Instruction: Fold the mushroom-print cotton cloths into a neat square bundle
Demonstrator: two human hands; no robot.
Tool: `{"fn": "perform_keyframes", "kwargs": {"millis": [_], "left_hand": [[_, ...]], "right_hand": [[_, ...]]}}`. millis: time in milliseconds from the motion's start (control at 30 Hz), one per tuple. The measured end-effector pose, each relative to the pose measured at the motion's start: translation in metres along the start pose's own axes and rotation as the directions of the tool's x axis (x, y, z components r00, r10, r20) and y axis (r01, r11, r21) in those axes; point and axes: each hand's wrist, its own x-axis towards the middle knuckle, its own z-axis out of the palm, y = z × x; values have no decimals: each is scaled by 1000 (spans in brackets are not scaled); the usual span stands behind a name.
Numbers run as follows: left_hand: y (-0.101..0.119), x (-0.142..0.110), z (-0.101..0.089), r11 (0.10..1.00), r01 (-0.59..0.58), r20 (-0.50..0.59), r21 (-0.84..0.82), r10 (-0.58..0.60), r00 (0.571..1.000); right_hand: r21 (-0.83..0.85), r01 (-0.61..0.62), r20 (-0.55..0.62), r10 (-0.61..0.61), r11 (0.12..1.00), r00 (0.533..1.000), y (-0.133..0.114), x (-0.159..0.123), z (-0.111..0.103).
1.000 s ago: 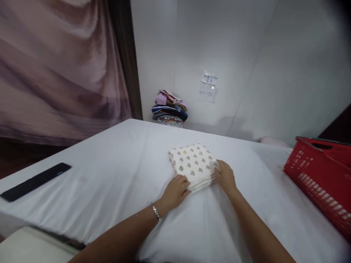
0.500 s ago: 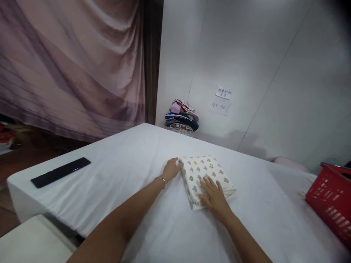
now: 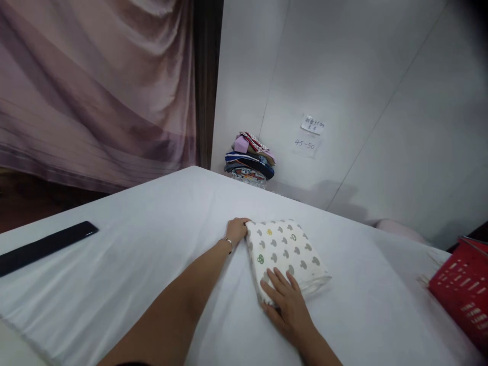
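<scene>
A folded white cloth with grey, green and yellow mouse-head prints lies on the white-covered table. My left hand, a bracelet at its wrist, curls against the cloth's far left corner and touches its edge. My right hand lies flat on the near corner of the cloth, fingers stretched out and a little apart. Neither hand lifts the cloth off the table.
A stack of folded colourful clothes sits at the table's far end by the wall. A long black bar lies at the left edge. A red plastic basket stands at the right. A pink curtain hangs to the left.
The cloth has turned and slid a little away from me. My left hand went from its near edge to its far left corner; my right hand came onto its near corner.
</scene>
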Motion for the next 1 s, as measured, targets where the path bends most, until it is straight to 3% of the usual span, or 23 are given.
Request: {"fn": "perform_keyframes", "kwargs": {"millis": [300,700,833,1000], "left_hand": [[-5,1,-8,984,-179,51,12,178,983],[-21,12,0,982,-74,96,-173,92,991],[-25,-1,0,968,-65,80,-243,87,993],[-23,-31,0,966,17,6,-256,-16,1000]], "right_hand": [[-3,15,36,-15,1000,999,3,-4,3],[-168,119,-36,-127,979,991,9,-4,7],[-257,165,-56,-185,952,981,11,-4,8],[-269,161,-35,-177,950,984,10,-3,7]]}}
